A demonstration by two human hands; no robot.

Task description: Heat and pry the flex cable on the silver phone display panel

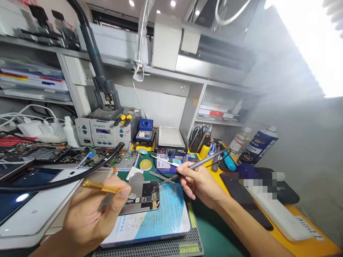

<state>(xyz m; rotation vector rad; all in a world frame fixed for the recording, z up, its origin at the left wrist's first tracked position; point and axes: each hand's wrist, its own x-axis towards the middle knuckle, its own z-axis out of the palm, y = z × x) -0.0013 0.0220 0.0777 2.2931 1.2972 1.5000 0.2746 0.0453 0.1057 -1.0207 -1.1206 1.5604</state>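
Observation:
My left hand is closed in a pinch on gold tweezers, whose tips rest on an opened phone with its dark board exposed. My right hand grips a grey soldering iron like a pen, its tip down at the phone's upper right edge. The phone lies on a blue and white sheet on a green work mat.
A soldering station and a small hot plate stand at the back. Dismantled phones and boards are stacked at left, crossed by a black cable. A tool cup, bottles and a white keyboard sit at right.

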